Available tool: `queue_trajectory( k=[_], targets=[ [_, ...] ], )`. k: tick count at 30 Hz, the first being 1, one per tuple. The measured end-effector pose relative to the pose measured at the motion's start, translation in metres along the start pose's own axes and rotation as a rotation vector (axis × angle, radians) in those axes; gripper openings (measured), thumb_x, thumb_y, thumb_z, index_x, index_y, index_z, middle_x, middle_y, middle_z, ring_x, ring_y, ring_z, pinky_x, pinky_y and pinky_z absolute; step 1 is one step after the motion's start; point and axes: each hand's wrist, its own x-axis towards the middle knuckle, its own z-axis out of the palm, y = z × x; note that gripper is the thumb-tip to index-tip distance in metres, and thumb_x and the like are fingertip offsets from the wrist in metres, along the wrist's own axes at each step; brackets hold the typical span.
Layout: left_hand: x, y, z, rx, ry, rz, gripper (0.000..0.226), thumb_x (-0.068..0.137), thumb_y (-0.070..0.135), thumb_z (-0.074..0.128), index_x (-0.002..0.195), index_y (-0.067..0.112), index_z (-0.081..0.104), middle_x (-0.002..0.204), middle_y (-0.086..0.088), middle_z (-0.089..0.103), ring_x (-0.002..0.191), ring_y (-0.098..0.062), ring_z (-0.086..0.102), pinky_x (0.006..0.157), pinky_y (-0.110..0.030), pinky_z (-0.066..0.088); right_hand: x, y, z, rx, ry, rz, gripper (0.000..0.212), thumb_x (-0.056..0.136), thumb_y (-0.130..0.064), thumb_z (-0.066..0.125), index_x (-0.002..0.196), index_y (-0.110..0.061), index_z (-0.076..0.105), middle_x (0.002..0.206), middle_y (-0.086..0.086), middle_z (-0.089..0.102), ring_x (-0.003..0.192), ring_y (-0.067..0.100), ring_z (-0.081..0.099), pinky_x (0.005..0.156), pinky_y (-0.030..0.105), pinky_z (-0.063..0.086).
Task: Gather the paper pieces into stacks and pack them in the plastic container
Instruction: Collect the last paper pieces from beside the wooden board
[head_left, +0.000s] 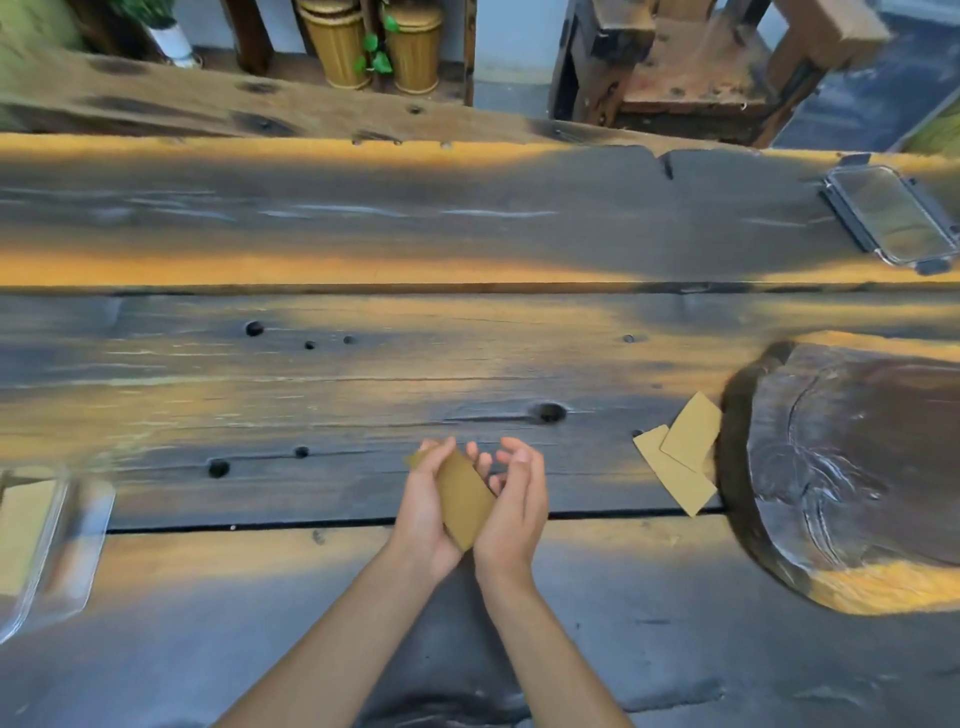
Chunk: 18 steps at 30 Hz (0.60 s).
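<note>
A small stack of tan paper pieces (464, 500) stands on edge between my two hands above the table's middle front. My left hand (423, 512) wraps its left side with fingers curled over the top. My right hand (514, 504) cups the right side, its fingers slightly apart. Two more tan pieces (680, 457) lie overlapping on the table to the right. A clear plastic container (78, 551) sits at the left edge with tan paper (23, 530) inside it. The container's clear lid (893, 215) with dark clips lies at the far right.
The dark wooden plank table (363, 374) has knot holes and a gap between boards. A large raised round wooden slab (852, 467) sits at the right, close to the loose pieces. Bamboo jars (379, 41) and a wooden stool (691, 67) stand beyond the table.
</note>
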Motion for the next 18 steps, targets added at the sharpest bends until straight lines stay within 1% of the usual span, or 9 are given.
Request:
queue_trajectory(
  k=[1, 3, 5, 7, 10, 13, 15, 17, 18],
  targets=[
    [-0.001, -0.002, 0.002, -0.009, 0.015, -0.014, 0.008, 0.089, 0.028, 0.063, 0.089, 0.021, 0.059, 0.082, -0.002, 0.062, 0.075, -0.014, 0.063, 0.07, -0.029, 0.051, -0.001, -0.002, 0.001, 0.021, -0.001, -0.006, 0.039, 0.1, -0.04, 0.035, 0.104, -0.019, 0.068, 0.103, 0.004, 0.069, 0.087, 0.012, 0.065, 0.079, 0.026, 0.05],
    [0.001, 0.003, 0.002, 0.005, 0.074, 0.039, 0.017, 0.09, 0.031, 0.064, 0.097, 0.018, 0.057, 0.084, 0.001, 0.056, 0.074, -0.011, 0.057, 0.072, -0.025, 0.046, -0.001, -0.002, -0.006, -0.024, 0.002, -0.037, 0.041, 0.097, -0.041, 0.032, 0.101, -0.021, 0.068, 0.098, 0.001, 0.068, 0.078, 0.009, 0.059, 0.076, 0.026, 0.047],
    [0.001, 0.014, 0.0, 0.036, 0.113, 0.151, 0.018, 0.094, 0.027, 0.061, 0.103, 0.019, 0.048, 0.079, 0.001, 0.049, 0.065, -0.011, 0.046, 0.062, -0.025, 0.042, -0.002, 0.001, -0.015, -0.072, -0.021, -0.036, 0.038, 0.097, -0.041, 0.034, 0.103, -0.024, 0.067, 0.099, -0.002, 0.069, 0.085, 0.012, 0.06, 0.078, 0.029, 0.049],
    [0.001, 0.017, -0.004, 0.081, 0.138, 0.239, 0.013, 0.096, 0.025, 0.057, 0.097, 0.022, 0.045, 0.073, 0.002, 0.044, 0.058, -0.011, 0.038, 0.052, -0.024, 0.036, -0.004, 0.005, -0.019, -0.081, -0.062, -0.006, 0.03, 0.099, -0.04, 0.039, 0.103, -0.027, 0.066, 0.098, -0.003, 0.07, 0.087, 0.013, 0.062, 0.077, 0.031, 0.05],
    [-0.007, 0.0, -0.009, 0.117, 0.079, 0.162, 0.023, 0.096, 0.036, 0.056, 0.103, 0.021, 0.041, 0.074, 0.0, 0.044, 0.058, -0.014, 0.037, 0.058, -0.029, 0.036, -0.016, 0.012, -0.013, -0.134, -0.136, 0.046, 0.024, 0.106, -0.031, 0.044, 0.096, -0.029, 0.066, 0.081, -0.004, 0.071, 0.079, 0.008, 0.063, 0.076, 0.028, 0.049],
    [-0.017, -0.001, -0.023, 0.115, 0.094, 0.175, 0.031, 0.094, 0.041, 0.059, 0.106, 0.02, 0.039, 0.075, -0.002, 0.046, 0.06, -0.016, 0.041, 0.063, -0.033, 0.039, -0.028, 0.021, -0.006, -0.202, -0.152, 0.14, 0.028, 0.106, -0.028, 0.044, 0.091, -0.025, 0.067, 0.08, -0.005, 0.068, 0.084, 0.014, 0.064, 0.084, 0.04, 0.051],
    [-0.025, 0.02, -0.037, 0.094, 0.136, 0.293, 0.025, 0.095, 0.036, 0.058, 0.102, 0.019, 0.041, 0.074, -0.001, 0.044, 0.061, -0.016, 0.04, 0.062, -0.031, 0.037, -0.038, 0.024, -0.002, -0.195, -0.262, 0.267, 0.027, 0.105, -0.032, 0.048, 0.092, -0.02, 0.067, 0.084, 0.002, 0.066, 0.079, 0.019, 0.062, 0.077, 0.043, 0.053],
    [-0.034, 0.045, -0.051, 0.053, 0.162, 0.444, 0.018, 0.098, 0.029, 0.055, 0.089, 0.019, 0.043, 0.072, 0.0, 0.043, 0.061, -0.014, 0.04, 0.061, -0.029, 0.036, -0.047, 0.025, -0.001, -0.108, -0.462, 0.456, 0.025, 0.101, -0.037, 0.057, 0.097, -0.016, 0.07, 0.081, 0.006, 0.066, 0.066, 0.016, 0.06, 0.058, 0.032, 0.052],
    [-0.041, 0.059, -0.058, 0.039, 0.175, 0.501, 0.018, 0.1, 0.027, 0.053, 0.086, 0.02, 0.043, 0.071, 0.0, 0.043, 0.06, -0.013, 0.041, 0.061, -0.028, 0.037, -0.055, 0.024, 0.003, -0.056, -0.561, 0.539, 0.024, 0.098, -0.037, 0.062, 0.099, -0.016, 0.073, 0.081, 0.007, 0.068, 0.063, 0.015, 0.061, 0.055, 0.027, 0.051]
  ],
)
